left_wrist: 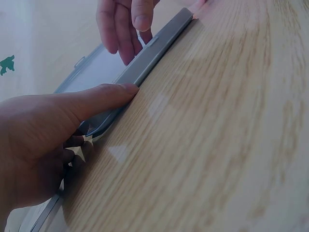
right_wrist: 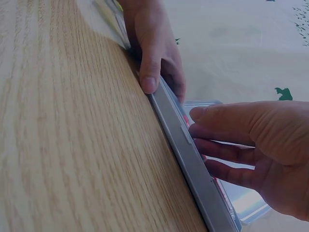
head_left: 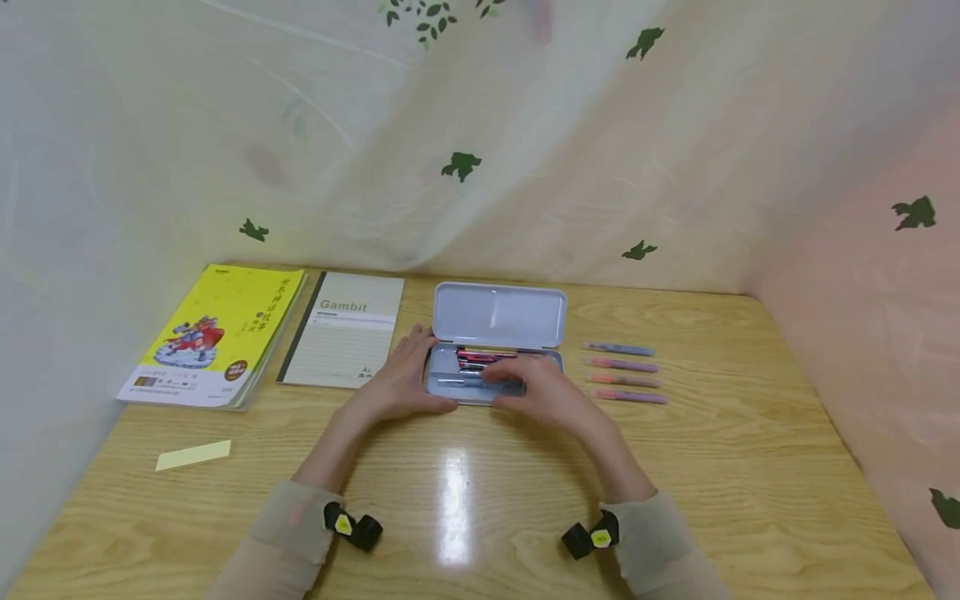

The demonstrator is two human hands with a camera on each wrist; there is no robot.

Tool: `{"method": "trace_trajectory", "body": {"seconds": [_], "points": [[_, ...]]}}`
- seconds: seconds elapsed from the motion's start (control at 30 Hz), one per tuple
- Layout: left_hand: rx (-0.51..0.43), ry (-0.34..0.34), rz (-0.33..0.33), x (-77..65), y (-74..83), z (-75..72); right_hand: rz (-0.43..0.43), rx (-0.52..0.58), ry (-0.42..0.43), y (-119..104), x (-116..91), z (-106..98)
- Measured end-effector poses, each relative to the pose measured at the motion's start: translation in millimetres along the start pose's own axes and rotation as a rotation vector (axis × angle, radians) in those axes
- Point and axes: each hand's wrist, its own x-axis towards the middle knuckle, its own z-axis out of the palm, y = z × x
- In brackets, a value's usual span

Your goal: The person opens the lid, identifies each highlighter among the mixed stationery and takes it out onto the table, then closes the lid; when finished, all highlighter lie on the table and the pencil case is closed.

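Observation:
An open tin pencil case (head_left: pixel 498 317) stands with its lid raised at the back. Inside lie several pink and dark pens (head_left: pixel 480 358), and a clear-barrelled pen (head_left: pixel 461 382) rests along the front. My left hand (head_left: pixel 401 379) holds the case's left end, thumb on the front edge and fingers round the far side. My right hand (head_left: pixel 543 390) reaches over the case's right half, fingers extended down inside near the clear pen's right end. In the right wrist view the right hand (right_wrist: pixel 260 150) has its thumb and fingers at the case's rim; the case wall partly hides the contents.
Several coloured pens (head_left: pixel 626 365) lie in a column right of the case. To the left are a notebook (head_left: pixel 345 329) and a yellow book (head_left: pixel 225 321). A pale yellow strip (head_left: pixel 193 455) lies at the front left. A patterned curtain (head_left: pixel 525 167) hangs behind the table.

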Motion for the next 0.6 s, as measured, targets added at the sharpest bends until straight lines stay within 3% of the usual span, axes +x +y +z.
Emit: {"method": "trace_trajectory", "body": {"seconds": [0.27, 0.6], "points": [[0.004, -0.004, -0.004, 0.4, -0.3, 1.0, -0.028, -0.115, 0.004, -2, 0, 2], [0.01, 0.001, 0.009, -0.8, 0.0, -0.2, 0.023, -0.142, -0.014, -10, 0, 2]]}}
